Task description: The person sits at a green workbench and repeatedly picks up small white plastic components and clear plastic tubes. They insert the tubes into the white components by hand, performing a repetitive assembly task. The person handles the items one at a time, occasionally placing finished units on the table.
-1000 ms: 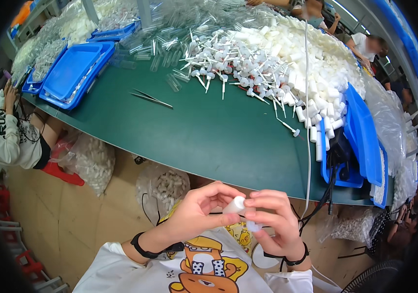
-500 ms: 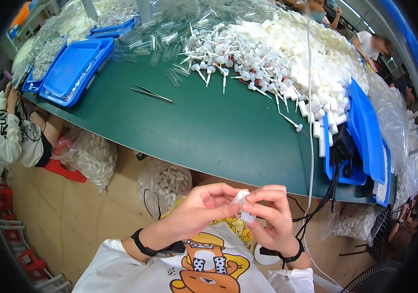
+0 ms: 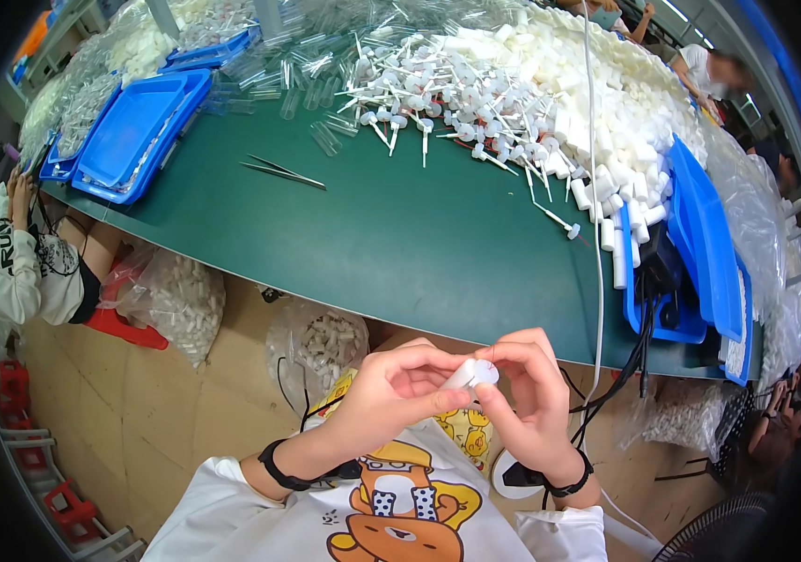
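While fingers (image 3: 424, 357) of left hand (image 3: 374, 401) and right hand (image 3: 536, 420) grip white cylinder (image 3: 462, 377), dark lettering (image 3: 0, 244) marks co-worker's white top (image 3: 9, 292).

white top (image 3: 232, 539), orange-brown cartoon bear print (image 3: 398, 536) on front, white sleeves (image 3: 561, 536), black band (image 3: 276, 470) on each wrist

White cylinder (image 3: 457, 377) in the left grip (image 3: 398, 386), right grip (image 3: 529, 398) on its pale disc (image 3: 485, 372), green table (image 3: 372, 244) beyond.
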### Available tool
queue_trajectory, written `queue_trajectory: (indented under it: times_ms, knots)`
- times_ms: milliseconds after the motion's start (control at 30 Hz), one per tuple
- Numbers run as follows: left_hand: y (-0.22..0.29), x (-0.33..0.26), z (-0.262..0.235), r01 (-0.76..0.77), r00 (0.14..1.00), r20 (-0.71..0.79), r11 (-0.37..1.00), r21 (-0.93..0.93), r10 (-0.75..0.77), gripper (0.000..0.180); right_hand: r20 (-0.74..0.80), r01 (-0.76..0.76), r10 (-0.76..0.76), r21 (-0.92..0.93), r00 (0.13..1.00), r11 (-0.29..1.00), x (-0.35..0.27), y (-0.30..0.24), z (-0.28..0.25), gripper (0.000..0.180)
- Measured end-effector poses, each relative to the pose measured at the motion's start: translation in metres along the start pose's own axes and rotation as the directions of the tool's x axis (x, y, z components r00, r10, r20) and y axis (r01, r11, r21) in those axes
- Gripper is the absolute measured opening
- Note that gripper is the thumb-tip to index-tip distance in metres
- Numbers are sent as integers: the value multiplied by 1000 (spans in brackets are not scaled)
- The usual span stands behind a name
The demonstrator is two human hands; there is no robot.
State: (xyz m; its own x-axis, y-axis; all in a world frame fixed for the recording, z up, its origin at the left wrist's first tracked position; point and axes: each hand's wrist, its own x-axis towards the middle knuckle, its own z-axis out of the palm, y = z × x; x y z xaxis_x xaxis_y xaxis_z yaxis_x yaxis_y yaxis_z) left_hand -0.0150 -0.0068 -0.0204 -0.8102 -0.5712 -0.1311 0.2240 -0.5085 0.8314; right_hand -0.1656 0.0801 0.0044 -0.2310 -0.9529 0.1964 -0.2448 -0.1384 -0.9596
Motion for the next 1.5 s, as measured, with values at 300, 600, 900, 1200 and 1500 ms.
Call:
queue_trajectory:
  times_ms: [300,600,900,1200,1500]
  knots:
    - [12,0,-1,124,985,121,992,29,-127,32,152,-8,-1,57,988,998,2,1,-13,31]
    - [10,1,-1,152,974,169,988,19,-153,33,192,-234,184,279,964,931,8,-8,-18,27]
    - [13,0,-4,-232,967,238,680,696,87,33,215,-428,370,434,904,792,5,2,-23,23]
    - [17,-4,4,-124,992,43,816,565,121,21,227,-317,233,472,945,823,7,4,-21,31]
    - [15,2,-7,-404,896,224,497,768,383,17,83,-165,149,231,985,959,11,1,-7,36]
